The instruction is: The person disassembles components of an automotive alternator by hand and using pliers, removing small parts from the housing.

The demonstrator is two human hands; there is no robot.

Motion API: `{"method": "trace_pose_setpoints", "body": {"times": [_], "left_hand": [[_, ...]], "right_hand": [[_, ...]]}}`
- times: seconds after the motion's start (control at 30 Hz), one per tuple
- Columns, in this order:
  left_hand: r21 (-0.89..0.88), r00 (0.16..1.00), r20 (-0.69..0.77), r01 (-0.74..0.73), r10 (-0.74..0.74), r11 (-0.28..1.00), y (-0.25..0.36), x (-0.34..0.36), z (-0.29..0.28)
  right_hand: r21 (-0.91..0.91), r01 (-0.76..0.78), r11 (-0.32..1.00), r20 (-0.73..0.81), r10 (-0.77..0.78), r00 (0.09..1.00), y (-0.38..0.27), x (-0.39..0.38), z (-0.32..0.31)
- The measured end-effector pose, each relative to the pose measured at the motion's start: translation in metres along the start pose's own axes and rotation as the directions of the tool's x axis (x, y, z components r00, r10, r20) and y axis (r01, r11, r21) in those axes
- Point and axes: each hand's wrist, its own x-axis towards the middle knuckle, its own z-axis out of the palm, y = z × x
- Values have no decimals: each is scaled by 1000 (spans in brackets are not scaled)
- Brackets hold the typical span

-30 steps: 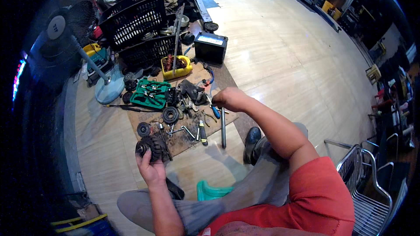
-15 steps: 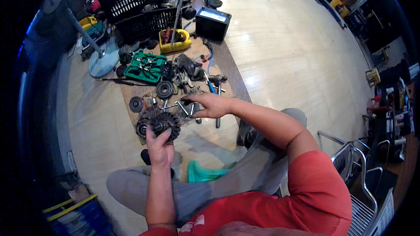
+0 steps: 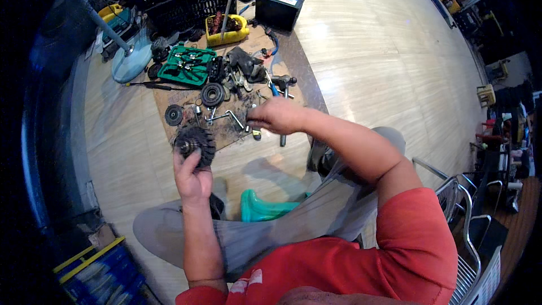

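My left hand (image 3: 193,176) is closed around a dark, greasy round metal part (image 3: 199,146) with finned or toothed edges and a central hub. The thumb presses against its hub side. Over the tools on the stained cardboard (image 3: 228,142), my right hand (image 3: 276,116) has its fingers drawn together; whatever they may grip is hidden. A cranked silver wrench (image 3: 231,117) lies just left of those fingertips. Below them shows a small yellow-and-black tool end (image 3: 257,134). A hammer (image 3: 284,87) lies beyond the right hand, beside a blue-handled tool (image 3: 274,90).
Farther off are a ring-shaped bearing or pulley (image 3: 212,95), a dark disc (image 3: 174,114), a green tool case (image 3: 188,66), a cut yellow container (image 3: 227,35), a battery (image 3: 279,8) and black crates (image 3: 186,17). A fan stand (image 3: 131,63) is at left; a green stool (image 3: 262,209) is near my legs.
My left hand has moved the finned part a little left and nearer to me. My right hand has shifted right and nearer the tools, its spread fingers now drawn together.
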Motion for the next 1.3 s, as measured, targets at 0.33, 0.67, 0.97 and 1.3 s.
{"method": "trace_pose_setpoints", "body": {"times": [0.33,0.67,0.97,1.3], "left_hand": [[38,997,74,-6,4,999,1,-4,8],[171,988,141,42,-67,984,-10,-9,22],[347,968,167,119,-186,930,-17,-13,18],[289,999,31,-33,25,957,-17,-2,14]], "right_hand": [[-158,-90,983,-14,89,996,30,-8,-25],[231,-8,973,142,-25,990,-4,0,5],[429,-43,902,127,-13,992,-15,9,9],[260,52,964,38,-63,997,-23,1,-32]]}}
